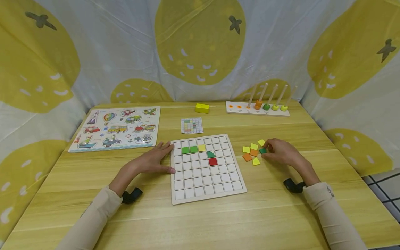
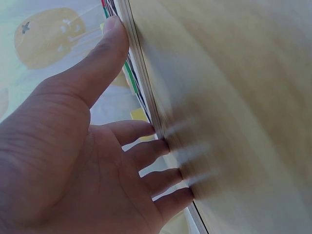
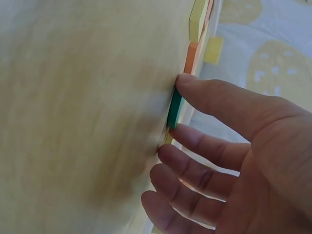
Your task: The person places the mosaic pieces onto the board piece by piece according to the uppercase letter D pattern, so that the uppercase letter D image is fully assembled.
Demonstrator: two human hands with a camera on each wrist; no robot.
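Observation:
A wooden grid board (image 1: 208,199) lies in the middle of the table. Two green squares (image 1: 189,149), a yellow square (image 1: 201,148), a green quarter-round tile (image 1: 210,154) and a red square (image 1: 213,161) sit in its cells. My left hand (image 1: 154,159) rests at the board's left edge, fingers spread, thumb touching the frame. To the right of the board, my right hand (image 1: 281,151) pinches a dark green tile (image 3: 174,108) by its ends between thumb and index finger, down at the table. Beside it lie several loose yellow tiles (image 1: 246,149) and orange tiles (image 1: 247,157).
Behind the board are a small pattern card (image 1: 192,125) and a yellow block (image 1: 202,108). A vehicle puzzle board (image 1: 117,129) occupies the back left. At the back right stands a peg rack (image 1: 257,109) with beads on several upright pegs. A fruit-print curtain (image 1: 200,52) hangs behind the table.

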